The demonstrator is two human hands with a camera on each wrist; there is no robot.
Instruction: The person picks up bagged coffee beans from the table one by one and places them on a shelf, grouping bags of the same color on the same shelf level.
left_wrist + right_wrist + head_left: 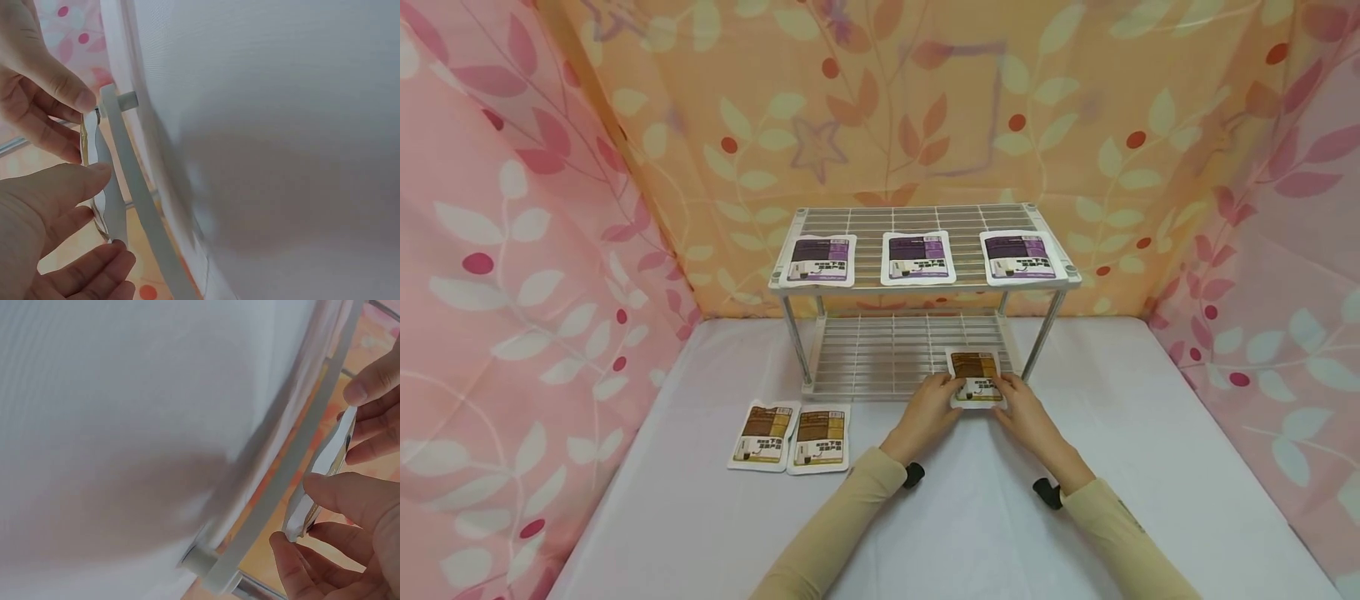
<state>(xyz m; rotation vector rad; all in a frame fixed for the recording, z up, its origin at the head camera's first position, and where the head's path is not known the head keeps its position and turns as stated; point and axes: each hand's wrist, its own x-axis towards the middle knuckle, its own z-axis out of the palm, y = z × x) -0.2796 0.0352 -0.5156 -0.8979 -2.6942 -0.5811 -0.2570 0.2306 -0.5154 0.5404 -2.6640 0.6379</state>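
Note:
A white-edged packet with a brown and yellow label [976, 365] is held by both hands over the front right of the lower rack shelf [887, 354]. My left hand [927, 412] grips its left side and my right hand [1030, 419] its right side. Seen edge-on in the left wrist view, the packet [103, 181] lies between the fingers and thumb of the left hand [37, 219], close over the shelf's front bar. In the right wrist view the right hand [362, 519] pinches the near end of the packet [325, 462].
Two more brown packets [765, 435] [818, 439] lie side by side on the white tabletop [985, 533], left of the rack. Three purple packets [818, 260] [917, 257] [1018, 257] line the front of the upper shelf [925, 218]. Metal posts [1043, 336] join the shelves. Patterned cloth [880, 100] hangs behind.

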